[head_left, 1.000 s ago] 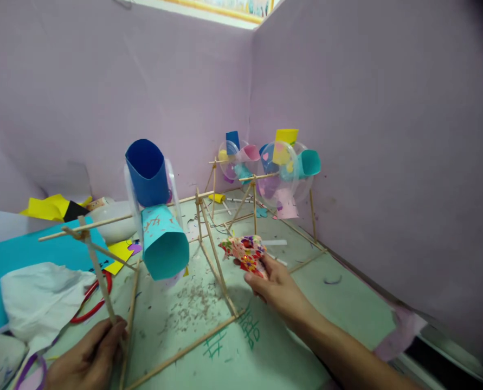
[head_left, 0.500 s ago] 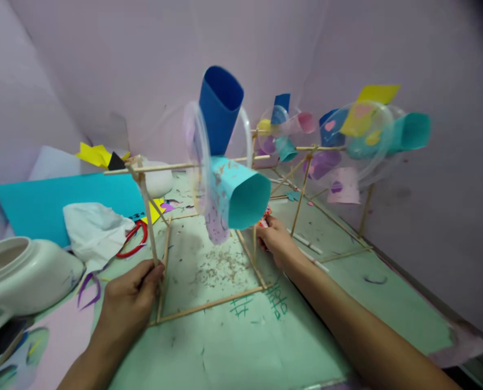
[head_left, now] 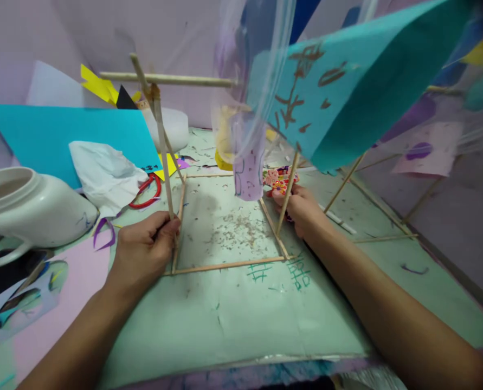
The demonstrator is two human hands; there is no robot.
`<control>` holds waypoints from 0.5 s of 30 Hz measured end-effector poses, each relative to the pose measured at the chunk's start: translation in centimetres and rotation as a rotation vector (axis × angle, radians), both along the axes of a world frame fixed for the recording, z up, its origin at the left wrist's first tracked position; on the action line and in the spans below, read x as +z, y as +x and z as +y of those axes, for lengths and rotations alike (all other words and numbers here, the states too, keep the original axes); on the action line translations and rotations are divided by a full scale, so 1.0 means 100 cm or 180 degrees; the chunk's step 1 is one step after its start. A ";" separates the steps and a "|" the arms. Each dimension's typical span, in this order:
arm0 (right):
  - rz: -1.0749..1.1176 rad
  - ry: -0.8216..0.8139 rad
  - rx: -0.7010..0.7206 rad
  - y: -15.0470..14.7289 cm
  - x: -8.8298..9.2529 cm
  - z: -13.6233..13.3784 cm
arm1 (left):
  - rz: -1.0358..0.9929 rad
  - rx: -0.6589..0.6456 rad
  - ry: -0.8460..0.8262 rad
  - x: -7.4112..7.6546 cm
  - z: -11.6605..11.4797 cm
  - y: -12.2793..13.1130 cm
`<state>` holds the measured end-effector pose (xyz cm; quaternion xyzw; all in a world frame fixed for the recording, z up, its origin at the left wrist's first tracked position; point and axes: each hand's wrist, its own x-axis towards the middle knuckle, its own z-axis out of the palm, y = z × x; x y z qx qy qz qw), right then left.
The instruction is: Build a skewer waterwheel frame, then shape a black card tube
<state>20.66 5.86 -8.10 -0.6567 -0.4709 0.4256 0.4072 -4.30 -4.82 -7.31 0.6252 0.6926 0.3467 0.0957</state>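
My left hand is closed around a slanted upright of the wooden stick frame, near its lower left corner. Closed as well, my right hand grips a colourful flower-patterned thing beside the frame's right upright; what kind it is I cannot make out. On the frame's top stick hangs a clear plastic wheel. Paper cups are fixed around the wheel: a large turquoise one with brown marks, a lilac one and a blue one, partly out of view.
More stick frames with paper-cup wheels stand at the right, including a pink cup. At left are a white teapot-like vessel, crumpled tissue, red-handled scissors and a turquoise sheet. Brown crumbs lie inside the frame.
The view has moved closer and tilted down, so the wheel looks larger and higher. Its cups have turned. Both hands keep their places at the frame, and more of the flower-patterned thing shows.
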 end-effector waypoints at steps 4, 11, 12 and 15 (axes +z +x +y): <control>0.0082 0.0084 -0.0038 -0.002 -0.003 0.003 | 0.0035 -0.0018 0.0002 0.001 -0.001 0.001; 0.0046 0.0207 0.0032 -0.002 -0.004 0.002 | -0.0045 -0.0032 0.0144 -0.001 0.000 0.001; 0.0087 0.0211 0.0057 -0.002 -0.004 0.001 | -0.0072 -0.0033 0.0158 -0.002 0.000 0.001; 0.0193 0.0203 0.0081 -0.003 -0.002 -0.001 | -0.0106 -0.0032 0.0123 -0.002 0.000 0.000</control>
